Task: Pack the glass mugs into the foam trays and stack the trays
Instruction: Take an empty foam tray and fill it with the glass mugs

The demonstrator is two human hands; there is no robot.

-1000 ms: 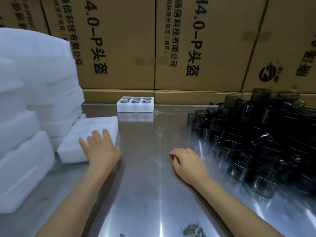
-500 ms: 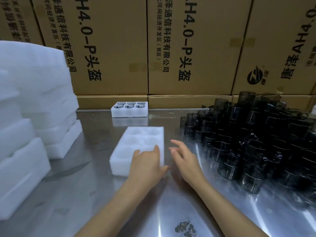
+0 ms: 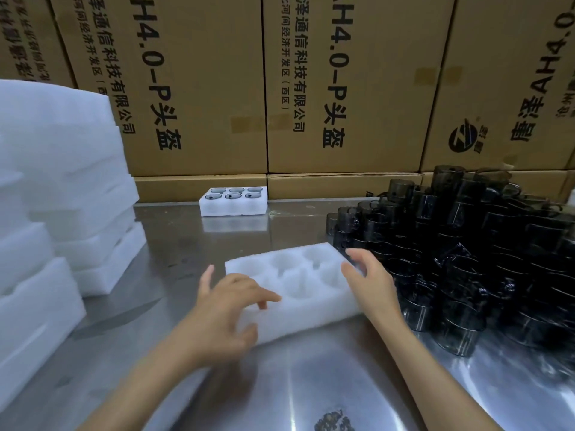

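Nearest the camera, both forearms reach up over the steel table (image 3: 186, 244) toward an empty foam tray (image 3: 298, 284) lying flat at the centre, cavities up. The left hand (image 3: 224, 315) holds the tray's near-left corner, fingers curled loosely over its top edge with the thumb against the side wall. The right hand (image 3: 370, 281) rests on the tray's right end, fingers spread and nearly straight, thumb on the top face. The tray's long axis runs from about 8 o'clock to 2 o'clock, its far end pointing at the heap of dark smoked glass mugs (image 3: 466, 259) that fills the 3 o'clock side, just beside that end. At 9 o'clock stand stacks of white foam trays (image 3: 62, 188). At 12 o'clock, farther back, a filled foam tray (image 3: 234, 202) holds six mugs, set against the printed cardboard cartons (image 3: 342, 88) along the rear.
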